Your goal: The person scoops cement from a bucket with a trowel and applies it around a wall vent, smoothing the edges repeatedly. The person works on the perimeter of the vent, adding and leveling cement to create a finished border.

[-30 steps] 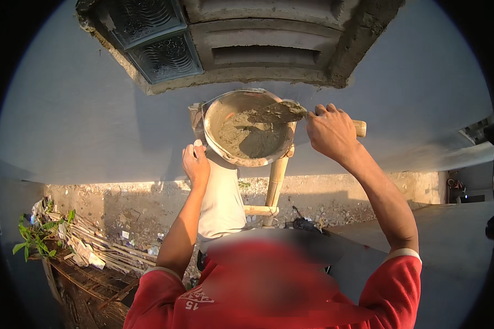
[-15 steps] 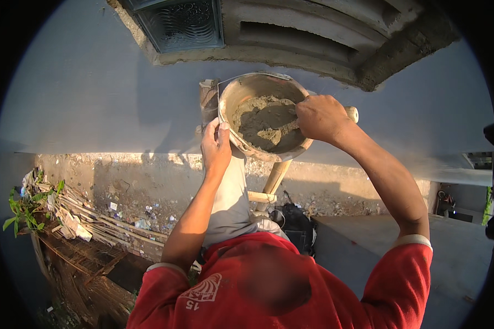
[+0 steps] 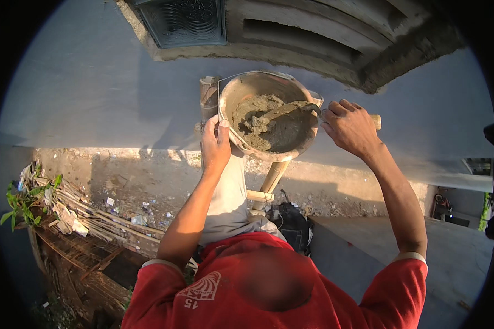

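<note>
Bucket (image 3: 277,157), round, stands beside grey wall (image 3: 93,98), above bamboo post (image 3: 276,176); contains wet mortar (image 3: 258,102). Left hand (image 3: 215,145): fingers clamped on bucket's rim. Right hand (image 3: 350,127): fingers closed around handle of mortar-coated trowel (image 3: 291,108), blade over mortar.

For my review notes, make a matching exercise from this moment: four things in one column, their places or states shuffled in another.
Things:
1. Left hand
2. Mortar
3. Glass block
4. Right hand

Places or states:
A. Wet-looking, inside the bucket
B. Gripping the trowel
C. At the bucket's left rim
D. Patterned, near the picture's top edge

Pairs: 1-C, 2-A, 3-D, 4-B
</note>
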A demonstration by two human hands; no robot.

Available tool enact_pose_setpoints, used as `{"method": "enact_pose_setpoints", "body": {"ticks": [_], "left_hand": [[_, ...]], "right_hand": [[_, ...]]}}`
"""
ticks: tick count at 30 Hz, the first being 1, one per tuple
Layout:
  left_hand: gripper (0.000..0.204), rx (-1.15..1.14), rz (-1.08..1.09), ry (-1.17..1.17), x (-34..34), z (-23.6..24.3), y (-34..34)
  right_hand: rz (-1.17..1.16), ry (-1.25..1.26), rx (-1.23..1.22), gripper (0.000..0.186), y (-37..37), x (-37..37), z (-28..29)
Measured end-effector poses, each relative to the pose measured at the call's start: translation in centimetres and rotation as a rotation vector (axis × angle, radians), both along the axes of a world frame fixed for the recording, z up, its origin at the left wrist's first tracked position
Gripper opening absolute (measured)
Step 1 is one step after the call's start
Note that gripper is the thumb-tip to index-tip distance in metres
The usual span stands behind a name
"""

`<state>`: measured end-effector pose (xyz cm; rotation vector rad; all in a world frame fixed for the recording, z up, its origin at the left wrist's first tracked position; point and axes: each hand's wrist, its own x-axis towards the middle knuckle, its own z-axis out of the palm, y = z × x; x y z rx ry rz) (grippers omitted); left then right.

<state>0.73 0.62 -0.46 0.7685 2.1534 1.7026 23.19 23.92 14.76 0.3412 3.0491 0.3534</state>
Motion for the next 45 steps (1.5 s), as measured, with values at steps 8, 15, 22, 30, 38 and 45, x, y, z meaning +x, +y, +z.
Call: {"method": "enact_pose_setpoints", "body": {"ticks": [8,15,22,30,38,45], "left_hand": [[0.036,-0.024,-0.028,0.005,-0.5,-0.8,-0.1],[0.04,-0.039,0.001,-0.012,-0.3,-0.5,-0.1],[0.043,-0.028,-0.012,-0.031,-0.5,-0.7,0.1],[0.044,-0.015,-0.029,-0.103,-0.4,-0.3,0.1],[0.044,-0.034,-0.019,-0.019,-0.6,-0.2,0.1],[0.038,-0.031,0.018,-0.101,0.0,-0.3,0.2]], "right_hand": [[-0.184,-0.121,-0.118,0.023,-2.4,-4.7,1.3],[-0.194,-0.243,-0.037,0.018,-2.2,-6.6,4.0],[-0.114,-0.279,-0.047,0.019,-2.1,-7.3,2.7],[-0.115,-0.263,-0.299,0.027,-0.5,-6.3,0.4],[-0.142,-0.115,-0.824,0.034,3.6,-1.3,-2.3],[-0.311,0.051,-0.557,0.042,3.5,3.0,-0.2]]}}
